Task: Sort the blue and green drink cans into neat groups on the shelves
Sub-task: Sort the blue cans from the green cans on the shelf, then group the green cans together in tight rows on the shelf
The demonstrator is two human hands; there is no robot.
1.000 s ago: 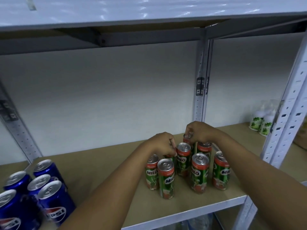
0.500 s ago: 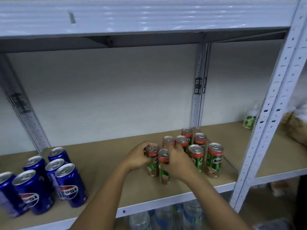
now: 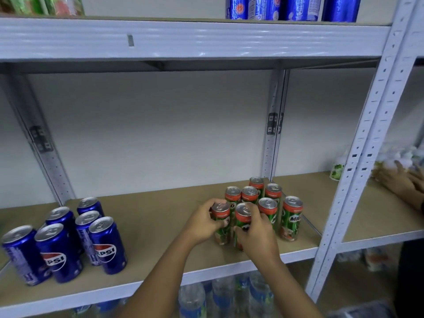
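Observation:
Several slim green Milo cans (image 3: 291, 216) stand clustered on the right part of the middle shelf (image 3: 149, 223). My left hand (image 3: 202, 223) grips the front-left green can (image 3: 220, 216). Beside it, my right hand (image 3: 254, 235) grips the neighbouring front green can (image 3: 243, 214). Both cans stand upright on the shelf board. Several blue Pepsi cans (image 3: 107, 244) stand grouped at the shelf's left end, well apart from my hands.
More blue cans (image 3: 291, 8) and green packs (image 3: 41, 5) sit on the upper shelf. Water bottles (image 3: 192, 299) fill the shelf below. A white upright post (image 3: 358, 171) divides the bays. Another person's hands (image 3: 399, 182) reach into the right bay near a white bottle (image 3: 337, 168).
My hands came forward from the back cans of the green cluster to its two front cans. The camera tilted up, bringing the upper shelf into view.

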